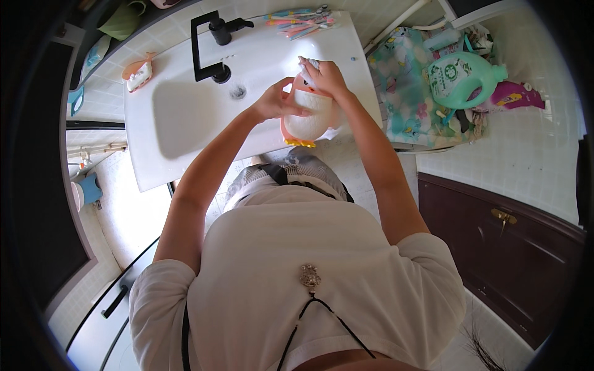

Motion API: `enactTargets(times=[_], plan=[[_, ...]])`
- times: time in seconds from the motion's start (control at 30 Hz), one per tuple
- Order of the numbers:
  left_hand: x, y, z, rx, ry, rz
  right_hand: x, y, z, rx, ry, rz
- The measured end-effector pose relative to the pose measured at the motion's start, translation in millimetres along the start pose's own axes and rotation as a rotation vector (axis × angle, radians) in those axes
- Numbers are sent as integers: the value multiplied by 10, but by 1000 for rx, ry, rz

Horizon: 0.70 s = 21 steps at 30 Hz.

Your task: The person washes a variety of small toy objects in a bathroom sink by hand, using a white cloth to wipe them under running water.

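Observation:
A pink and white penguin-shaped figure (307, 119) with yellow feet is held at the near right edge of the sink, its head toward the faucet side. My left hand (276, 101) grips its left side, thumb and fingers spread around the body. With bent fingers, my right hand (326, 78) presses a crumpled white cloth or tissue (309, 65) against the top of the head. Part of the figure's right side is covered by my right hand and wrist.
A black faucet (212, 46) rises behind the white sink (185, 117). Several toothbrush-like sticks (301, 23) lie at the back. A pink whale-shaped holder (138, 73) stands at left. On the right, a green detergent bottle (464, 80) lies on a patterned cover (399, 93).

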State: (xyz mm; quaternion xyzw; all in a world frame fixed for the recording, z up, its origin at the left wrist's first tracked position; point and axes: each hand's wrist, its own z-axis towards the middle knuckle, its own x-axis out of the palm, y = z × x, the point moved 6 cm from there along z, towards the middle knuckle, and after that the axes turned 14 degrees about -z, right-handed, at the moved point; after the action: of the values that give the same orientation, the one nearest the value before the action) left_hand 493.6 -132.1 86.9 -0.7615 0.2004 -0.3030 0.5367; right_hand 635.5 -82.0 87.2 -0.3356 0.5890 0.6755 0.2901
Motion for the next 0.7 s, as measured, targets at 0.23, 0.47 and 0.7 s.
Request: enactTargets(times=[0.23,0.47,0.7], plan=[[-66,142,83,-11,-60,-281,-92,-543,101,420,314,512],[303,326,107,210,46,-677,-104,141,-431,312,615,1559],[333,549,245,-45,-116,-847,685,-696,45,-148,319,1388]])
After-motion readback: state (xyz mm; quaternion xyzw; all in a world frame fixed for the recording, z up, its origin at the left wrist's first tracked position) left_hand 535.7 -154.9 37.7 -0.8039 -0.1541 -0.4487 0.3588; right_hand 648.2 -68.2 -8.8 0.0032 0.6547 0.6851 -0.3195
